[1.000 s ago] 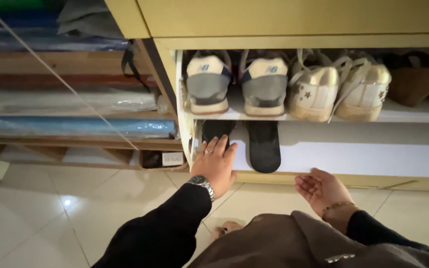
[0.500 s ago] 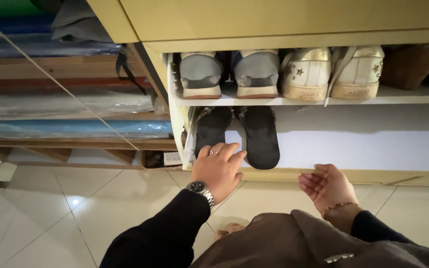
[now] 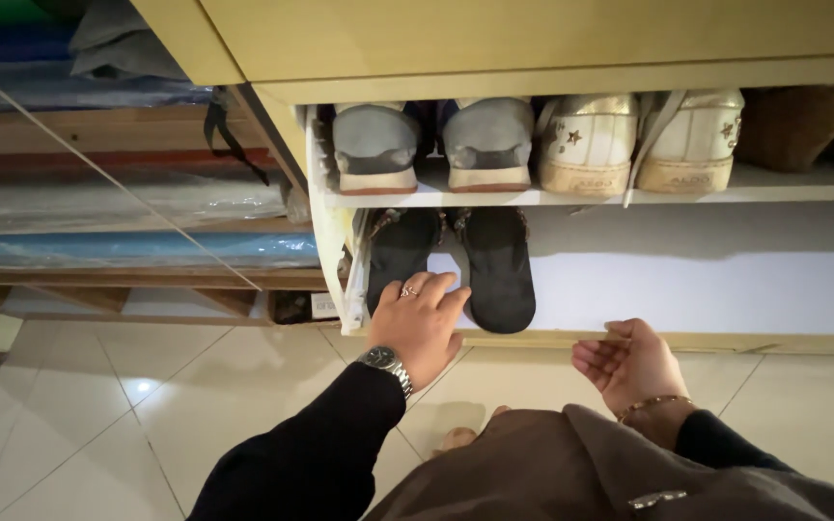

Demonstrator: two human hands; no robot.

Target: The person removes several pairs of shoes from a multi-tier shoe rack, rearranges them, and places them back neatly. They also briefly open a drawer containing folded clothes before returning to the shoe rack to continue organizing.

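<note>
- The black sandal (image 3: 400,253) I'm working on lies sole-up at the left end of the lower shelf (image 3: 687,289), tight against the cabinet's white side panel (image 3: 325,232), its heel end at the front lip.
- My left hand (image 3: 422,323) rests on that heel end, fingers spread and only lightly curled; I can't tell whether they have closed on it or just lie on top.
- I judge the sandal light, with a flat and fairly stiff sole that may be a bit slick; the heel edge, pinched from above and below, looks like the best hold, since the straps are hidden underneath.
- Its mate, the second black sandal (image 3: 499,270), lies just beside it to the right, also sole-up and overhanging the lip.
- My right hand (image 3: 629,362) hovers palm-up and empty, fingers loosely open, just in front of the wooden front edge (image 3: 745,341).
- Overhead, the upper shelf (image 3: 803,188) carries grey sneakers (image 3: 431,145) and white sneakers (image 3: 639,145), so headroom is low; pulling straight out is the free path.
- To the right the lower shelf is bare, and the tiled floor (image 3: 147,405) in front gives open room.
</note>
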